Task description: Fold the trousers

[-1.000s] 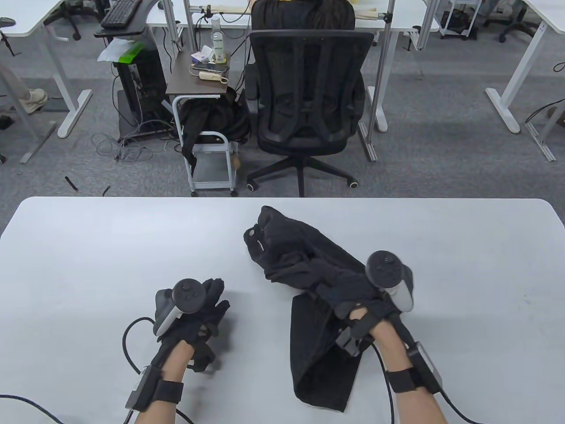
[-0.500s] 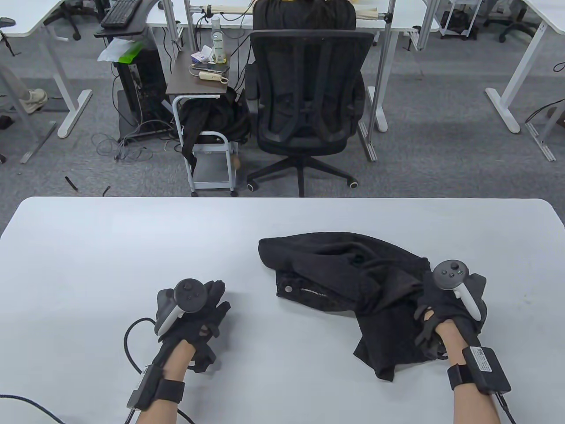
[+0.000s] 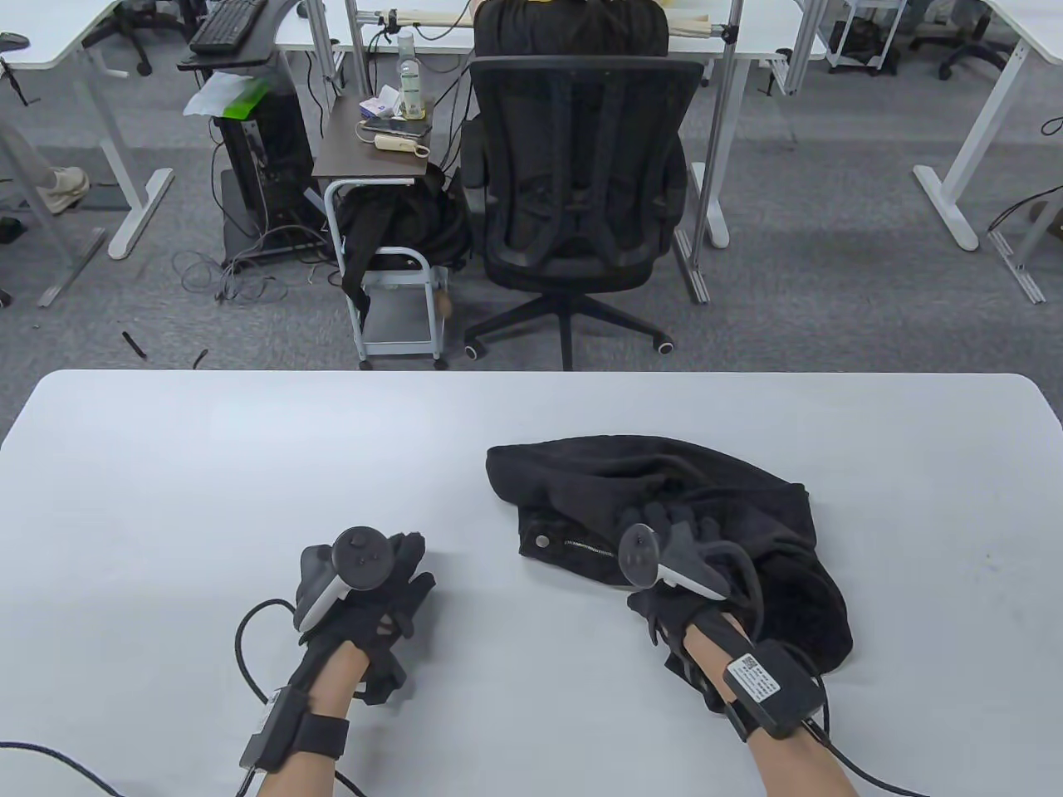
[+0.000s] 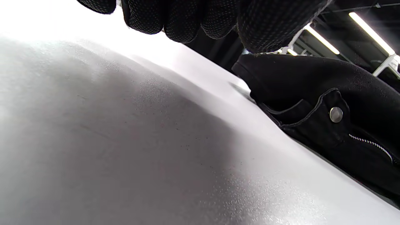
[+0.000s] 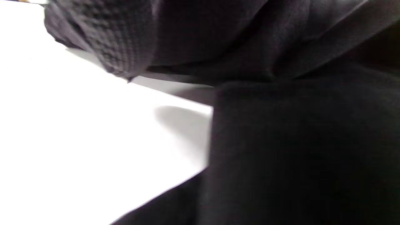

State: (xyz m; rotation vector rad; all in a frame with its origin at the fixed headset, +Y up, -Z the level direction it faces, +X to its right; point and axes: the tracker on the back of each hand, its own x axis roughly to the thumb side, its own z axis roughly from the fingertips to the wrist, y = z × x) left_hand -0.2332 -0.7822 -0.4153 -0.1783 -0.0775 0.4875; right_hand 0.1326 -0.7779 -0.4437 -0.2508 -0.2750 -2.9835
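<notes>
The trousers lie bunched on the worktop; the right hand rests spread on them, while the left hand lies loosely curled beside them, grasping nothing.

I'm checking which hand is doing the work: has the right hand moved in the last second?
Yes. The right hand has moved left from near the table's right side and now rests on the trousers, near the metal button.
</notes>
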